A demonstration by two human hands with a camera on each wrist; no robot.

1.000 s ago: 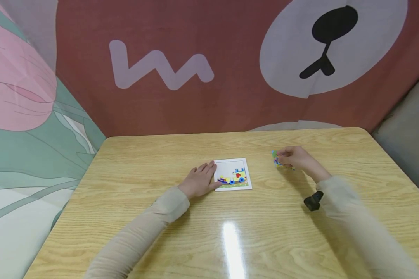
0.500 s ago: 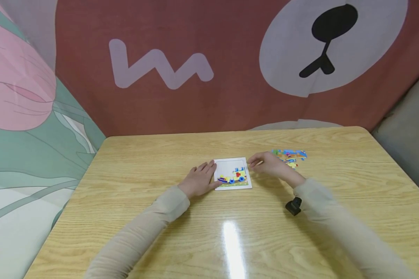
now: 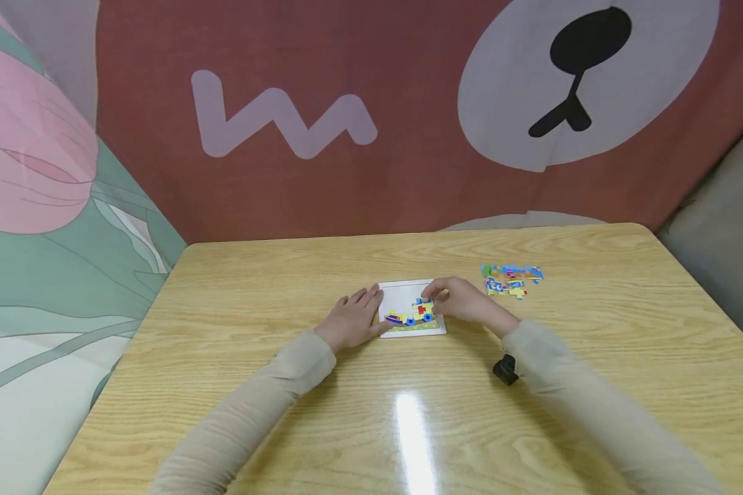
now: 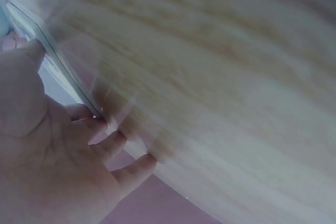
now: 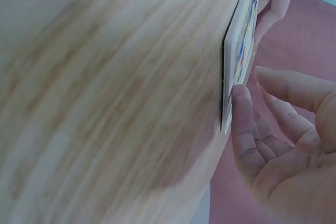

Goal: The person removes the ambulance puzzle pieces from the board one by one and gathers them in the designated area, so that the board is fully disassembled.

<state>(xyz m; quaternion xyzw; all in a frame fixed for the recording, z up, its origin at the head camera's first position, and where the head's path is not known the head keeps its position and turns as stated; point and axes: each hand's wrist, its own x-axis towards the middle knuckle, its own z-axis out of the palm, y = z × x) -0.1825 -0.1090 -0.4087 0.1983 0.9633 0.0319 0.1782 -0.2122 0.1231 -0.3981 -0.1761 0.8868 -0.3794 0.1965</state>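
Note:
A square jigsaw puzzle board (image 3: 397, 291) with a white frame lies on the table. Colourful joined pieces (image 3: 411, 318) cover its lower part and right side, while the upper left shows bare white. My left hand (image 3: 351, 322) rests flat at the board's left edge, fingers spread and thumb across the lower left corner. Over the upper right side, the fingertips of my right hand (image 3: 461, 300) come together, pinching a small puzzle piece that the fingers almost wholly hide. In the right wrist view, one of its lower fingers (image 5: 241, 95) touches the board's edge.
Several loose puzzle pieces (image 3: 512, 275) lie grouped on the wooden table (image 3: 254, 289), right of the board. A printed cloth (image 3: 322, 192) hangs behind the table's far edge. A black wrist camera (image 3: 505, 370) sits at the right sleeve.
My right hand has moved left from the loose pieces to the board's upper right side, uncovering the pieces on the table. The left hand has stayed on the board's left edge.

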